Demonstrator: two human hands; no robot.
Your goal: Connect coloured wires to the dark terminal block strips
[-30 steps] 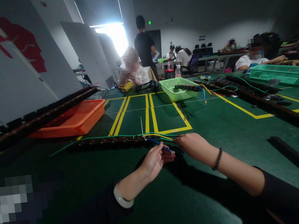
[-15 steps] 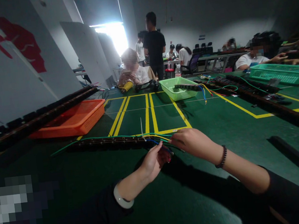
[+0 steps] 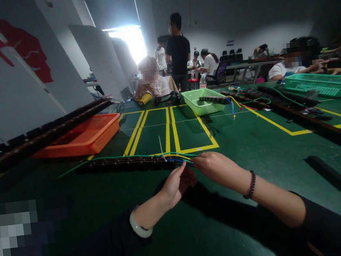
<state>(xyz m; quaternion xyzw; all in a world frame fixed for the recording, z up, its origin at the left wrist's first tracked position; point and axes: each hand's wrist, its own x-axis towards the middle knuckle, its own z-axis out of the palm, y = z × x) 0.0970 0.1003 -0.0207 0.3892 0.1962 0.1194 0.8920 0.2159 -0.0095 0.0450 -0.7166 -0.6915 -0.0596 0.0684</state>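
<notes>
A long dark strip (image 3: 125, 162) lies across the green table, with a green wire along its far edge. Yellow, blue and green wires (image 3: 178, 156) run from its right end to my hands. A white cable tie (image 3: 162, 148) stands up near that end. My left hand (image 3: 177, 184) is closed on the wires, thumb on top, the other fingers curled beneath. Touching it from the right, my right hand (image 3: 213, 165) pinches the wires' ends, which its fingers hide.
An orange basket (image 3: 106, 131) stands at the left beside a long dark bar (image 3: 47, 127). Farther back are a light green basket (image 3: 205, 106) and a green basket (image 3: 322, 86). A short black piece (image 3: 329, 172) lies at the right. People sit beyond the table.
My right hand has moved slightly left and down, closer to my left hand. The wire ends that stuck out past my left fingers no longer show there.
</notes>
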